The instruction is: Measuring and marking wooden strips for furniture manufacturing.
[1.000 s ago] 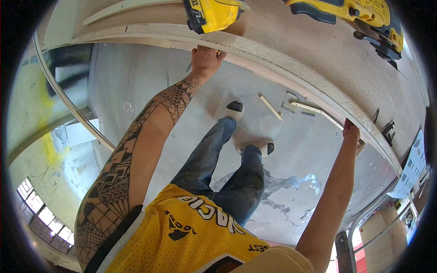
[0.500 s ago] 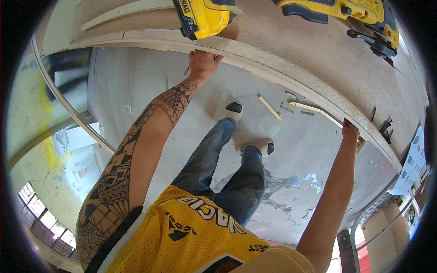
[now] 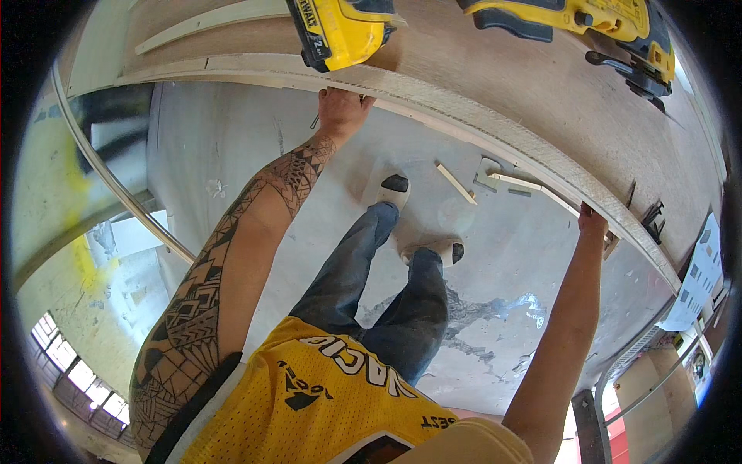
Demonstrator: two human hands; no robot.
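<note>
Plywood makes up the big sheet [image 3: 541, 100] that fills the upper half of the view, running from eleven o'clock round to three o'clock, and the person grips its near edge with both hands. At twelve o'clock the left hand [image 3: 340, 112] is curled over that edge, fingers wrapped and thumb underneath; at three o'clock the right hand [image 3: 592, 224] clasps the same edge farther along, fingers hooked over the top so that only the knuckles show. As far as one can judge, the sheet is held but not yet shifted or worked: it lies flat, with a yellow power tool [image 3: 340, 31] resting on it just above the left hand and a second yellow and black tool [image 3: 572, 19] lying toward one o'clock, neither one touched. A thin pale strip of wood [image 3: 209, 22] lies along the far side near eleven o'clock. Below the edge, on the grey concrete floor [image 3: 232, 147], a few short offcuts [image 3: 456, 184] sit near the centre, just beyond the person's shoes [image 3: 390, 188]. As for signs, a white printed sheet [image 3: 696, 282] with small dark blocks hangs at four o'clock, its text too small to read, and a narrow label runs down the face of the nearer tool.
</note>
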